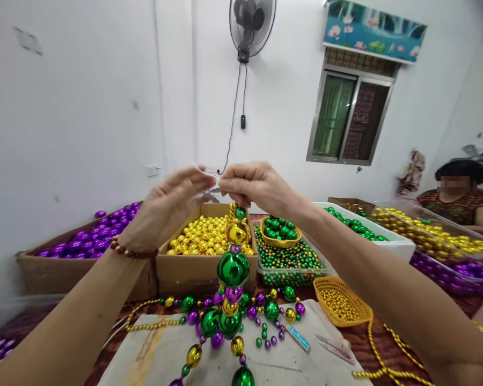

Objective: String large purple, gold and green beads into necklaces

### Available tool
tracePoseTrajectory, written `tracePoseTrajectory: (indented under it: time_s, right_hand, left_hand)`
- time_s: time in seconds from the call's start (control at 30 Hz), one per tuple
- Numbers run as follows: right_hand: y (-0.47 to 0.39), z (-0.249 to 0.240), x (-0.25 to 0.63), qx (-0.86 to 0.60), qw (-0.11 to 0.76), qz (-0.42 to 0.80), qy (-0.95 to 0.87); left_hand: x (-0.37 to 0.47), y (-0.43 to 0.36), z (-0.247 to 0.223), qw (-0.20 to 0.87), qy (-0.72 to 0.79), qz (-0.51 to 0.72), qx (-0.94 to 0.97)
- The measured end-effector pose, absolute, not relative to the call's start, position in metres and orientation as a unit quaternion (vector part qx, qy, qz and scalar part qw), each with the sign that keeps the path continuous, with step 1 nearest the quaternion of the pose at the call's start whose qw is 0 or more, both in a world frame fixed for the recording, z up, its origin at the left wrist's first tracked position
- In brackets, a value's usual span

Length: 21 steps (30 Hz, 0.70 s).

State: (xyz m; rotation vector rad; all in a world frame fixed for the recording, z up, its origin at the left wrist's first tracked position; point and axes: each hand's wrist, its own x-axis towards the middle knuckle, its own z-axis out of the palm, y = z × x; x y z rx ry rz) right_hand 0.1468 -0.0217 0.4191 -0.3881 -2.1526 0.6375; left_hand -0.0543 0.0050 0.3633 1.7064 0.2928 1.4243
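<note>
My right hand (253,182) is closed in a pinch at chest height, and a strand of shiny beads (233,268) in green, gold and purple hangs below it. Beside it, my left hand (173,195) has its fingers reaching toward the right fingertips, blurred by motion. A thin white thread (206,172) shows at the left fingertips; whether they grip it I cannot make out. The strand's lower end meets more strung beads (193,354) lying on a pale cloth (161,348). A red-brown bead bracelet (132,250) circles my left wrist.
Behind stand cardboard boxes of purple balls (92,236) and gold balls (201,236), plus a clear tub of small mixed beads (293,276). An orange basket (342,316), a blue-labelled strip (298,338) and tweezers-like tool (334,348) lie right. A person (462,198) sits far right.
</note>
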Motion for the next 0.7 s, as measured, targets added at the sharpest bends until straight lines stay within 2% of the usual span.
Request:
tracePoseTrajectory:
  time_s: [0.07,0.13,0.27,0.33,0.4,0.47,0.57,0.7]
  right_hand:
    - [-0.029,0.447,0.145,-0.111,0.402,0.261,-0.871]
    - [-0.039,0.47,0.14,-0.081,0.38,0.264,-0.883]
    - [-0.056,0.494,0.129,-0.061,0.347,0.24,-0.904]
    - [-0.061,0.499,0.13,-0.081,0.338,0.217,-0.912]
    - [-0.064,0.503,0.137,-0.104,0.338,0.198,-0.914]
    - [-0.065,0.508,0.147,-0.115,0.348,0.182,-0.912]
    - [-0.066,0.515,0.159,-0.144,0.368,0.16,-0.904]
    - [-0.073,0.527,0.162,-0.192,0.387,0.125,-0.893]
  left_hand:
    - [-0.056,0.021,0.349,0.456,0.195,0.423,0.759]
    - [-0.043,0.031,0.343,0.495,0.192,0.329,0.781]
    - [0.005,0.028,0.37,0.654,-0.047,0.277,0.702]
    - [0.023,0.018,0.39,0.694,-0.161,0.219,0.666]
    - [0.033,0.007,0.401,0.715,-0.215,0.172,0.643]
    - [0.036,-0.003,0.403,0.731,-0.232,0.167,0.619]
    - [0.035,-0.014,0.402,0.747,-0.221,0.226,0.585]
    - [0.032,-0.02,0.42,0.723,-0.133,0.298,0.609]
